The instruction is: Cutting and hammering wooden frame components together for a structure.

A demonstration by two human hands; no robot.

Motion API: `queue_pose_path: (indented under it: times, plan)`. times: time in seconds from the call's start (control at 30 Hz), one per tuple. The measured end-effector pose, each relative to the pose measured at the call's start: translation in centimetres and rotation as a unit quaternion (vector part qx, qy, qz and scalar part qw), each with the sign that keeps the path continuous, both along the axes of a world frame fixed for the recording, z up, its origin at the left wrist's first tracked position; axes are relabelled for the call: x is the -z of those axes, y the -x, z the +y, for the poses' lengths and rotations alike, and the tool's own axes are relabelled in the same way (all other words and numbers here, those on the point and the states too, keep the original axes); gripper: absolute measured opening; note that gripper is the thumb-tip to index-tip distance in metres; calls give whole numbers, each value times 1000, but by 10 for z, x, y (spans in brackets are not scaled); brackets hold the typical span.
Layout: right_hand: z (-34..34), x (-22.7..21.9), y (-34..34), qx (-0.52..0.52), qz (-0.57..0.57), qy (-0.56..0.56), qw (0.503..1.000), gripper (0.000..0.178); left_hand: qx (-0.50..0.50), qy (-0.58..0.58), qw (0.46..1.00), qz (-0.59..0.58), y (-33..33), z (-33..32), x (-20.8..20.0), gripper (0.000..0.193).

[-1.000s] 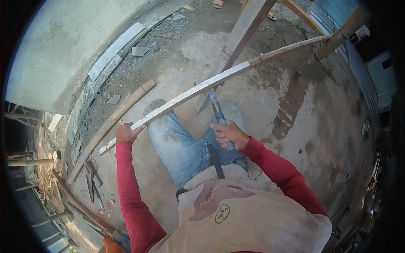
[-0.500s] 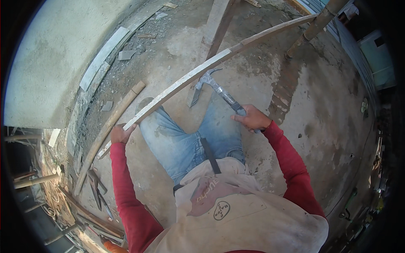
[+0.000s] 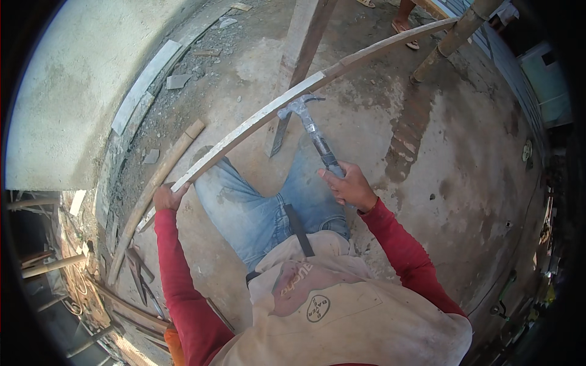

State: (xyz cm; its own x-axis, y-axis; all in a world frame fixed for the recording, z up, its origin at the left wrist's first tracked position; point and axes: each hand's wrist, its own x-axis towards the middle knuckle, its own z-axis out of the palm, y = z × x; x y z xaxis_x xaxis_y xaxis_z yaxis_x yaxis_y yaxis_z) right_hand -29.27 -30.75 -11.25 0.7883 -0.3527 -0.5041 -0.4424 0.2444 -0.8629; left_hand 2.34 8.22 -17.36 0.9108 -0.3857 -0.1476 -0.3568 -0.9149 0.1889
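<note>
My left hand (image 3: 169, 197) is closed round the near-left end of a long wooden batten (image 3: 244, 132), which slants up across the view to the far right. In my right hand (image 3: 351, 186) is a claw hammer (image 3: 314, 131), gripped by its handle. The hammer's head is beside the batten, with the claw pointing right; whether it touches the wood I cannot tell. A thick wooden post (image 3: 300, 49) meets the batten near its middle. Part of that timber shows below the batten, above my jeans.
At the far right a bamboo pole (image 3: 452, 49) stands by the batten's end. Another person's sandalled foot (image 3: 406, 29) is near it. A bamboo length (image 3: 155, 189) and shears (image 3: 139, 274) lie on the left. Rubble and planks (image 3: 146, 85) line the pale wall.
My right hand and the hammer have moved left, bringing the hammer head close to the batten. My left hand still grips the batten. Another person's foot has come into view at the far right.
</note>
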Motion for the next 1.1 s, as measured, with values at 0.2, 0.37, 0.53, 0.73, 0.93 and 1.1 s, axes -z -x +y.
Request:
queue_pose_path:
  times: [0.2, 0.37, 0.53, 0.73, 0.93, 1.1]
  plan:
    - [-33, -18, 1, -95, 51, -103, 989, 21, 16, 6, 999, -38, -4, 4, 7, 65]
    - [12, -17, 4, -82, 47, -97, 991, 21, 7, -9, 1000, -14, 7, 2, -6, 66]
    - [38, -16, 1, 40, 6, -138, 990, 22, 28, -6, 1000, -7, 2, 15, 12, 67]
    - [-63, -37, 18, -151, 89, -118, 977, 20, 7, -10, 1000, -7, -5, 7, 1, 67]
    - [99, 21, -30, 126, -42, -203, 970, 19, 5, 1, 1000, 8, 14, -12, -2, 66]
    - [52, 21, 4, 46, -9, -77, 996, 21, -4, -11, 999, -30, 4, -6, -2, 72]
